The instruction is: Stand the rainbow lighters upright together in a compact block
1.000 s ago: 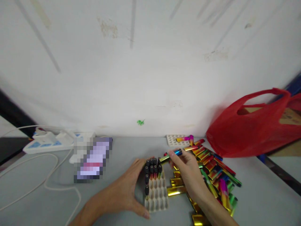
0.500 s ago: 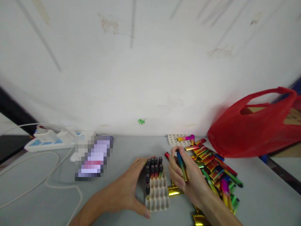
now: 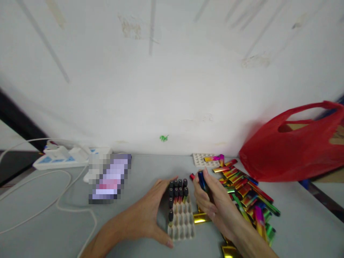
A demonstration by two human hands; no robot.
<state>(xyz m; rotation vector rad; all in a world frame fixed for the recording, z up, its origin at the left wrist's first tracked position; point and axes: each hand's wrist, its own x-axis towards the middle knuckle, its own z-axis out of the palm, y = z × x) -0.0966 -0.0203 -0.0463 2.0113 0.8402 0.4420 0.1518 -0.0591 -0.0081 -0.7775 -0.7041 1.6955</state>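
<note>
Right hand closed round a blue tube, held just right of the tray. Left hand spread wide along tray's left edge; contact unclear. Black-topped tubes fill tray's far rows, plus left edge. Shiny loose tubes to the right. Red bag by table's far edge.

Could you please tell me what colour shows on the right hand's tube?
The tube shows dark blue in the head view.
</note>
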